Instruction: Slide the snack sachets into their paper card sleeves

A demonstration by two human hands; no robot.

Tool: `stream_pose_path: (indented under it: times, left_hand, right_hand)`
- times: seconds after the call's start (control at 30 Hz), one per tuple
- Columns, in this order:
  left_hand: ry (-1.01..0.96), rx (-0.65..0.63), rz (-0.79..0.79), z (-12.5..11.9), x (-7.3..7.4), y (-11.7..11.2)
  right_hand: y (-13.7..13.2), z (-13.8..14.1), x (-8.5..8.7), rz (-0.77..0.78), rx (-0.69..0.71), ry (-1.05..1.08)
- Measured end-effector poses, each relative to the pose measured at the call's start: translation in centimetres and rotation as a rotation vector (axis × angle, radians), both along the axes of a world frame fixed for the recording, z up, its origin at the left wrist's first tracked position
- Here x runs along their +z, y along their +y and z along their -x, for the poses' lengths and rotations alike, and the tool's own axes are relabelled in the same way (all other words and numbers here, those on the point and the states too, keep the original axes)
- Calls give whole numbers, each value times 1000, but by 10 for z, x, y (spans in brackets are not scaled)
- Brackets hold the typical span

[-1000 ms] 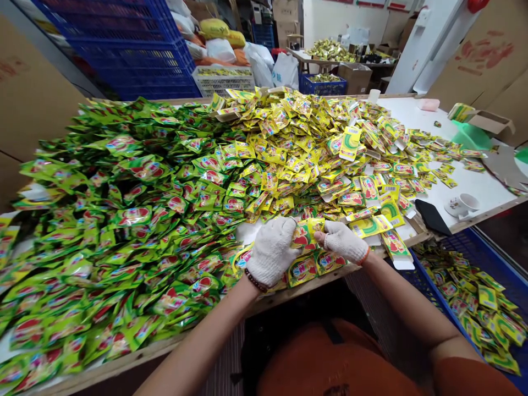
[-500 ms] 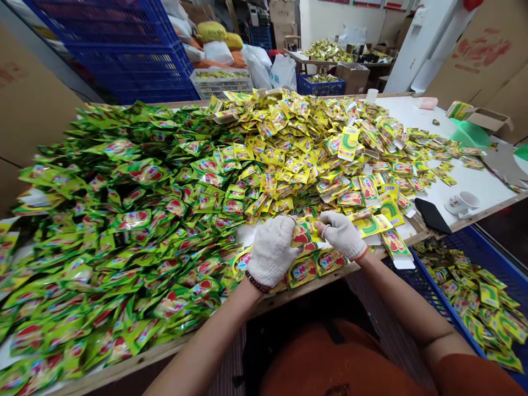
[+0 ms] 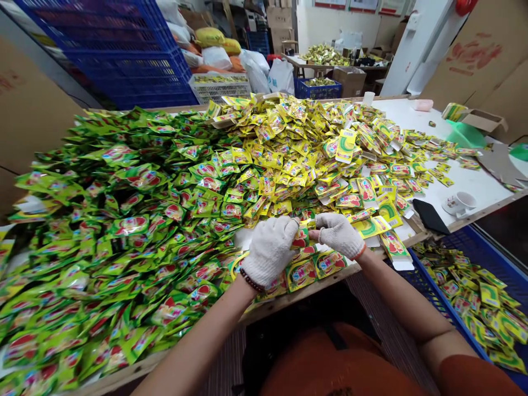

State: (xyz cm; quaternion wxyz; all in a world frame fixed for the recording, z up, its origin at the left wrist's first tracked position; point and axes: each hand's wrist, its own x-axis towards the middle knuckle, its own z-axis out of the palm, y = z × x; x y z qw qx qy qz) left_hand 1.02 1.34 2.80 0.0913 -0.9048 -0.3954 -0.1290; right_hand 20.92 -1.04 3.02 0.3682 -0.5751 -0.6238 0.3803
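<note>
Both of my hands wear white knit gloves with bare fingertips. My left hand is closed around the left side of a small printed carton with a red watermelon picture. At the carton's right end, my right hand has its thumb and fingers pinched together. Its exact hold there is partly hidden. Below the hands, several flat printed cartons lie side by side along the table's front edge. Green candy packets are heaped to the left, and yellow packets beyond the hands.
On the right stand a black phone, a white mug and a green bowl. A blue crate with yellow cartons sits below the table's right edge. Blue crates are stacked behind the table.
The right fingers have moved slightly left against the carton's end, and the yellow piece that showed between the hands is now less visible. The camera view has shifted slightly.
</note>
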Motion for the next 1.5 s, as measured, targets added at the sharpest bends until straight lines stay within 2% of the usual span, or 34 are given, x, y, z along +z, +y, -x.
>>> stream_pose_path:
  times: [0.1, 0.23, 0.27, 0.37, 0.43, 0.57, 0.7, 0.77, 0.87, 0.93, 1.0, 1.07, 1.17, 1.23, 1.3, 1.4, 1.43, 1.5]
  left_hand:
    - [10, -20, -15, -1, -3, -1]
    - [-25, 56, -30, -4, -4, -2]
    - [-33, 70, -27, -5, -4, -2]
    - [-55, 87, -16, -8, -4, -1]
    - [-81, 105, -17, -9, -3, 0]
    - [-125, 119, -41, -16, -4, -1]
    - [-168, 122, -71, -20, -6, -5]
    - [-205, 136, -67, -18, -8, -6]
    - [-220, 183, -71, -17, -9, -6]
    - [-215, 196, -45, -17, -8, -8]
    - [-255, 185, 18, -16, -3, -12]
    - [-349, 152, 150, -13, 4, -16]
    - [-538, 55, 555, -4, 15, -18]
    - [-705, 17, 803, 0, 17, -19]
    - [-904, 40, 902, 1, 14, -19]
    - [-1165, 108, 950, -6, 7, -23]
    - [-1232, 116, 982, -9, 5, -25]
    - [-1351, 103, 1044, -14, 0, -28]
  right_hand:
    - [3, 4, 3, -75, 41, -108]
    - [6, 11, 6, -145, -31, -159]
    - [7, 12, 7, -98, -22, -130]
    - [4, 8, 13, 221, 74, 57]
    - [-1, 4, 15, 369, 126, 204]
    - [-7, 5, 10, 426, 247, 388]
    - [-6, 10, 9, 445, 341, 386]
    - [-6, 13, 13, 398, 289, 349]
    - [-8, 17, 17, 330, 126, 353]
    - [-9, 21, 16, 350, 112, 372]
    - [-9, 23, 15, 378, 156, 344]
    - [-9, 21, 16, 322, 186, 246]
    - [-8, 15, 20, 73, 213, 36]
    - [-8, 12, 20, -80, 210, -1]
    - [-9, 13, 13, -206, 135, 89]
    - [-14, 19, -2, -355, -107, 276]
    - [-16, 22, -7, -356, -160, 344]
    - [-20, 26, -16, -293, -180, 484]
